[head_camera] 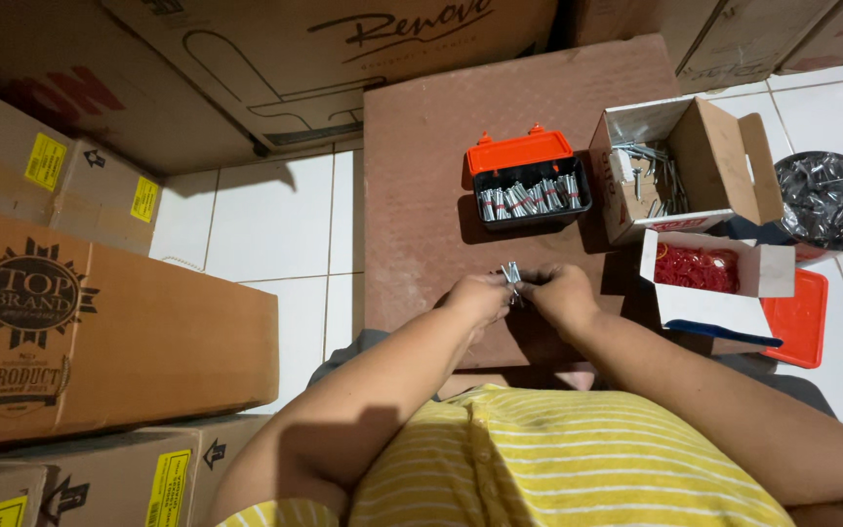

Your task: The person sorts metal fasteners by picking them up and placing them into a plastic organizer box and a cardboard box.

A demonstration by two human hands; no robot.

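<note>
Head view: cartons (100, 332) stand at 9 o'clock. Left hand (475, 296) and right hand (560, 291) meet at centre above the brown board (421, 195), fingers of both closed on a small bundle of nails (511, 272). Black-and-orange case (529, 187) lies at 12 o'clock; open nail box (704, 156) and red-filled box (709, 278) sit at 2 o'clock.

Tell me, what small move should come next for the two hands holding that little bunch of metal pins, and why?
Probably a short reach forward to lay the small bunch of silver metal pins into the black plastic box with the orange lid. Both the left hand and the right hand pinch the bunch together, and that open box already holds similar bundles in a row.
</note>
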